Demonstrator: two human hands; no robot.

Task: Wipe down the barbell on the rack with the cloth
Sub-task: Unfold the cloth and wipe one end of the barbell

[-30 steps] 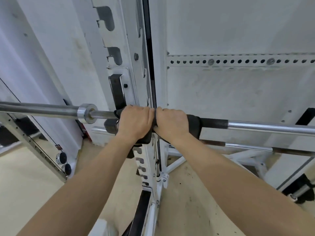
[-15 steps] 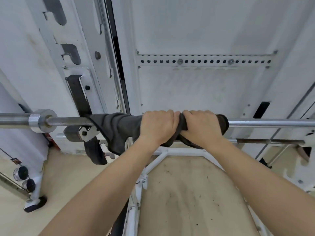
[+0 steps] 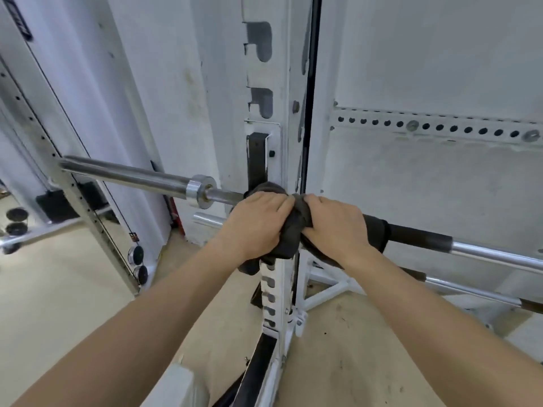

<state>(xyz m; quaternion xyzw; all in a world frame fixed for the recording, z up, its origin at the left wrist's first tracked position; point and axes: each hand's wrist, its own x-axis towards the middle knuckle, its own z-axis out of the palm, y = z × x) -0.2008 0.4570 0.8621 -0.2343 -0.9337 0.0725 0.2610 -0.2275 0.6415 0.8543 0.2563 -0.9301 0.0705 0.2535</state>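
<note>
1. White walls (image 3: 426, 69) and a pale floor (image 3: 58, 318) are around a white rack (image 3: 282, 69) in what looks like a gym room.
2. At the far left, the barbell (image 3: 126, 174) lies across the rack. Its thick shiny end points left and stops at a metal collar (image 3: 199, 190).
3. Just right of the collar, the bar goes behind the rack post, where a black hook (image 3: 257, 160) seems to carry it.
4. The left hand (image 3: 258, 221) is curled over the bar at this post and grips the dark cloth (image 3: 296, 227), which is wrapped around the bar.
5. The right hand (image 3: 335, 227) is just beside it, almost touching, and its fingers are also closed around the cloth. A little cloth shows past it on the right.
6. Further right, the bar is dark for a short part and then shiny to the edge of the view. A thinner lower bar (image 3: 470, 289) runs under it, apart from it.
7. I think the wiping is in progress at the left part of the bar, and the long right part is yet to be wiped.
8. Possible trouble: the cloth hangs beside the hook and could catch between bar and hook. The fingers of the left hand could be pinched against the post. A strong push could also make the bar roll in its hooks.
9. I see no box, bucket or other container here.
</note>
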